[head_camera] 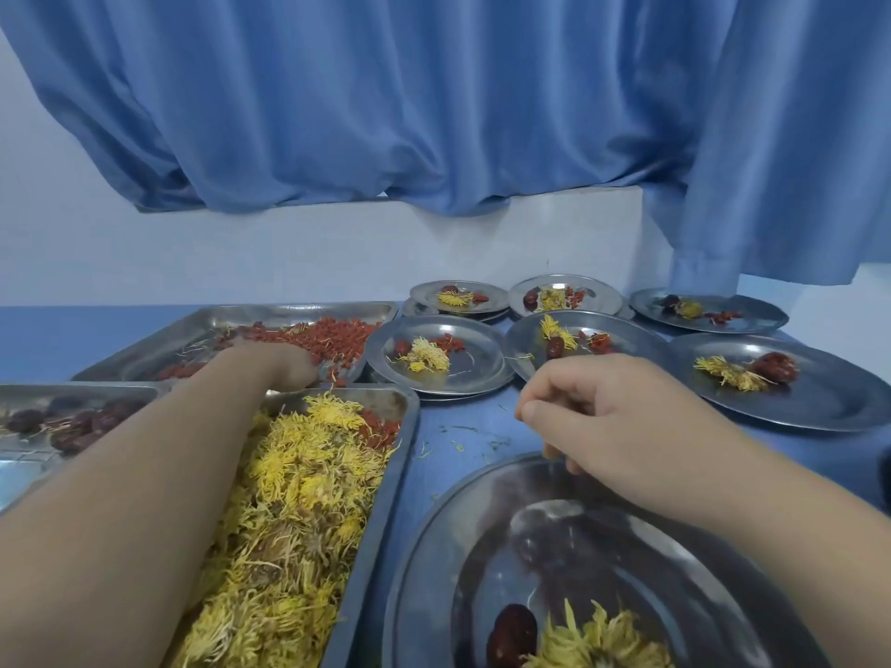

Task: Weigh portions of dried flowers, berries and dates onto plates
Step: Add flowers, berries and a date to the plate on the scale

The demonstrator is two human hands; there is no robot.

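At the lower right, the near plate point(419, 561) holds one red date point(512, 634) and a tuft of dried chrysanthemums point(598, 643), with no berries showing. Above its far rim hovers the right hand point(602, 412), fingers curled toward the thumb; whether it pinches anything I cannot tell. The left forearm crosses the chrysanthemum tray point(390, 503) to the goji berries point(332, 337) at centre left. There the left hand point(275, 364) is sunk knuckles-up, its fingers hidden, so its grip is unclear. The near plate lies down-right of that hand, back across the flowers. At the far right, another plate point(819, 407) also seems to lack berries. Filled plates point(438, 354) crowd the counter beyond.
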